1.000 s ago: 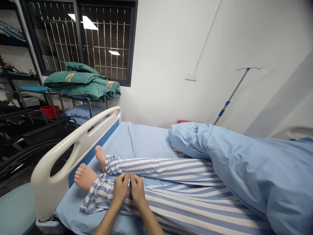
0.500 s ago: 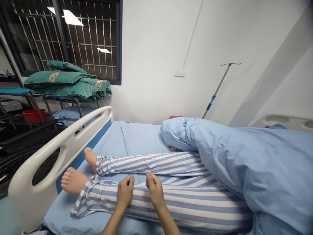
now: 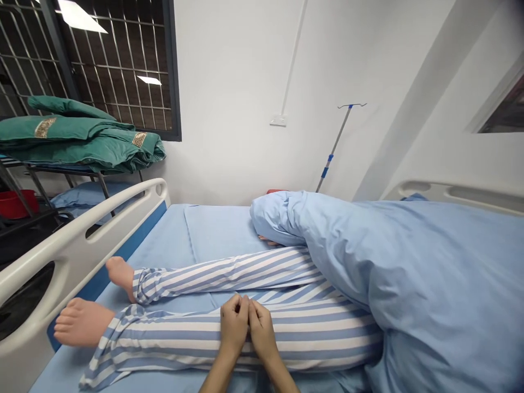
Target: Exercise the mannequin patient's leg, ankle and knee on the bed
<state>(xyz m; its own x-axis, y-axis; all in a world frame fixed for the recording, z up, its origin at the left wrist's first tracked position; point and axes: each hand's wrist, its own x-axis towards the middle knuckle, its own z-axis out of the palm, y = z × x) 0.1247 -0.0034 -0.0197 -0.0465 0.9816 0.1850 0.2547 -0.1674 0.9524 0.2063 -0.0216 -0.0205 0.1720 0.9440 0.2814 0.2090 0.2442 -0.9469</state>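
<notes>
While on the striped pajama leg (image 3: 172,339), foot (image 3: 82,323) leftward, left hand (image 3: 234,323) and right hand (image 3: 262,331), fingers' grip unclear

Hospital bed (image 3: 100,286) (white side rail (image 3: 69,256)): blue sheet (image 3: 221,234), striped-pajama mannequin (image 3: 172,338), blue duvet (image 3: 442,273) over upper body.

"Where are the hands?"

"The bare left hand (image 3: 234,327) and bare right hand (image 3: 262,334) sit side by side, touching, on the nearer leg of the blue-and-white striped cotton pyjama trousers (image 3: 172,341)."

"Gripping the cloth?"

"Can't tell from here."

"What's around them?"

"A pale bare foot (image 3: 82,322) pokes from that cuff, and a rumpled light blue duvet (image 3: 434,273) covers the figure beyond. A curved white plastic bed rail (image 3: 82,240) runs along the left."

"Further off?"

"Folded green blankets (image 3: 73,136) lie before a barred window (image 3: 114,65), and a slim metal IV pole (image 3: 333,147) stands by the wall."
</notes>
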